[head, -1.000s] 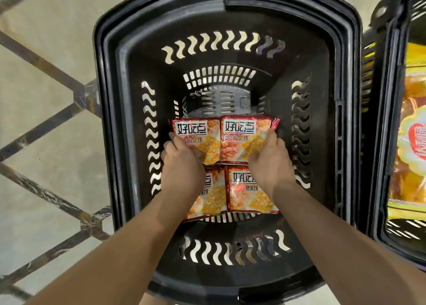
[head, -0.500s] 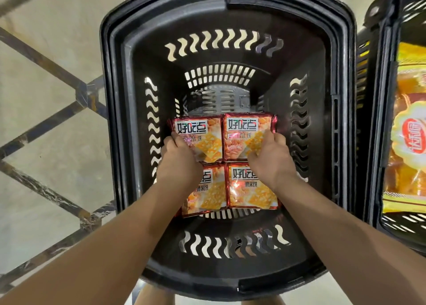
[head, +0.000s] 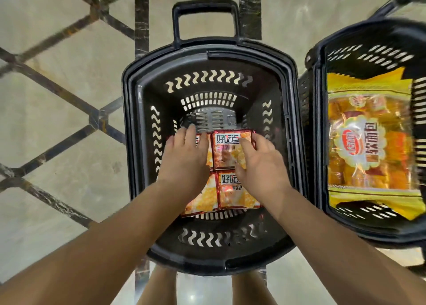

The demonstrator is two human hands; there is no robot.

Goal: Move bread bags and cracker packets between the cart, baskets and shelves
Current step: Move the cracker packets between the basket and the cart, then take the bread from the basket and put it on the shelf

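Four cracker packets (head: 230, 150) lie flat, two by two, on the black basket's (head: 129, 120) floor, toward its near wall. The left hand (head: 184, 157) and right hand (head: 258, 164) press the far pair with straight, released fingers (probably squaring them flush). The neighbouring basket (head: 315, 120) holds a bread bag (head: 368, 148).

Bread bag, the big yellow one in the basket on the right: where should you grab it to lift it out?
Come straight down from above, because the right basket has walls all around it. The bread bag lies flat, so pinch the flat yellow sealed strip at the end nearest the person. The middle looks puffy and would probably squash.
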